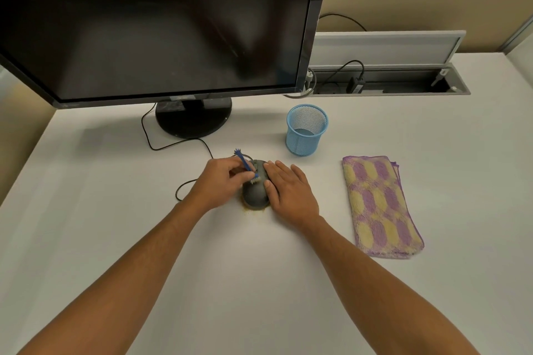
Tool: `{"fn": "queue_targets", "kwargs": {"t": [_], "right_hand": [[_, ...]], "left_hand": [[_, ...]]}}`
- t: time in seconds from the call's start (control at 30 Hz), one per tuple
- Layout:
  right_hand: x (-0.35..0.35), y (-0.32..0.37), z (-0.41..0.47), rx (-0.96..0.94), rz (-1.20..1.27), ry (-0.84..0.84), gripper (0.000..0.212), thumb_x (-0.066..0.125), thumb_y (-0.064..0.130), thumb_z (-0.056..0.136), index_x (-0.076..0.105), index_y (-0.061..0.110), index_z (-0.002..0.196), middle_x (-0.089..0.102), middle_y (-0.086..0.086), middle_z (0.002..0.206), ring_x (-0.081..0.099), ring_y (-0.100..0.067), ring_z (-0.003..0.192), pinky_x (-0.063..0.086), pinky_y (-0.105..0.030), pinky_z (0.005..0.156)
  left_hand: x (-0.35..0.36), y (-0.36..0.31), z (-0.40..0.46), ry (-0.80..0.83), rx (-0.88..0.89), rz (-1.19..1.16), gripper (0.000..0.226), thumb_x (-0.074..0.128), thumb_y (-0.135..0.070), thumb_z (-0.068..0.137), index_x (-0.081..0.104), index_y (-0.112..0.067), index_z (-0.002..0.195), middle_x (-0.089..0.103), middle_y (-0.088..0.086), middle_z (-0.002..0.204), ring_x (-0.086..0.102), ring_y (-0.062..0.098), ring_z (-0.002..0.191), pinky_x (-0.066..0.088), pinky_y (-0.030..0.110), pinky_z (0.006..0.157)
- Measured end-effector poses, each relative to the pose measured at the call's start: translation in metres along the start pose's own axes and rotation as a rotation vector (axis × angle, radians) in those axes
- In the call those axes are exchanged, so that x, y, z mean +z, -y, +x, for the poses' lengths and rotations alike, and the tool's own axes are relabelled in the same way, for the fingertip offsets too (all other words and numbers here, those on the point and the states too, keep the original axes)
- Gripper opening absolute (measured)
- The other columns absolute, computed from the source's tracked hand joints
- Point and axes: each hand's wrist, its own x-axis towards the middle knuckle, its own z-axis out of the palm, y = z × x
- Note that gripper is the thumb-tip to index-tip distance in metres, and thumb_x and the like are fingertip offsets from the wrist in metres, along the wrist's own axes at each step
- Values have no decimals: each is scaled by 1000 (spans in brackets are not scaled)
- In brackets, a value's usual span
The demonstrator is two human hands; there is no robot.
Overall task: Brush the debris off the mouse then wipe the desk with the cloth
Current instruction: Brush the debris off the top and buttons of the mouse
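Note:
A dark grey wired mouse [254,193] lies on the white desk [115,225] at the middle. My left hand [219,181] grips a small blue brush [243,160], its pale bristles touching the top of the mouse. My right hand [288,190] lies flat over the mouse's right side and holds it down. Yellowish-brown debris [255,209] rings the near edge of the mouse on the desk. A folded purple and yellow cloth [377,204] lies to the right, apart from both hands.
A blue mesh cup [306,130] stands behind the mouse to the right. A black monitor [155,23] on a round base [193,117] fills the back left. The mouse cable [161,147] loops left. An open cable tray [389,83] runs along the back right.

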Motion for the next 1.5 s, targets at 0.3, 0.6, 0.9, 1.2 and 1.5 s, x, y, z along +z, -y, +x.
{"fn": "queue_targets", "kwargs": {"t": [0.3, 0.6, 0.9, 1.2, 1.5], "right_hand": [[-1, 1, 0, 4, 3, -1, 65, 10, 52, 99, 40, 18, 146, 45, 0, 149, 32, -15, 142, 16, -38, 118], [-1, 0, 0, -1, -5, 16, 61, 15, 47, 98, 38, 19, 147, 42, 1, 150, 29, -14, 143, 14, -37, 119], [-1, 1, 0, 5, 16, -6, 60, 16, 47, 98, 41, 19, 146, 45, 1, 148, 32, -14, 142, 15, -36, 118], [-3, 2, 0, 7, 10, 5, 61, 15, 47, 98, 39, 20, 146, 44, 2, 149, 31, -13, 142, 13, -36, 118], [-4, 1, -1, 7, 10, 21, 60, 15, 48, 99, 37, 21, 148, 42, 2, 151, 28, -13, 143, 11, -35, 119]], "left_hand": [[11, -1, 7, 16, 67, 113, 18, 66, -20, 90, 73, -15, 106, 67, -6, 98, 56, -5, 78, 38, 4, 67], [2, -3, 1, 236, 66, 242, 20, 69, -28, 89, 74, -20, 106, 66, -9, 94, 54, -6, 71, 38, 6, 58], [-12, 3, -4, 317, 29, 247, 10, 67, -25, 90, 71, -26, 99, 61, -21, 82, 53, 6, 69, 38, 13, 60], [-8, 11, 11, -60, -81, 62, 20, 65, -21, 91, 70, -13, 109, 66, -4, 94, 59, 6, 82, 43, 14, 73], [-10, 10, 3, 142, -136, 39, 11, 72, -23, 86, 71, -16, 95, 71, 2, 86, 67, 22, 84, 55, 35, 76]]}}
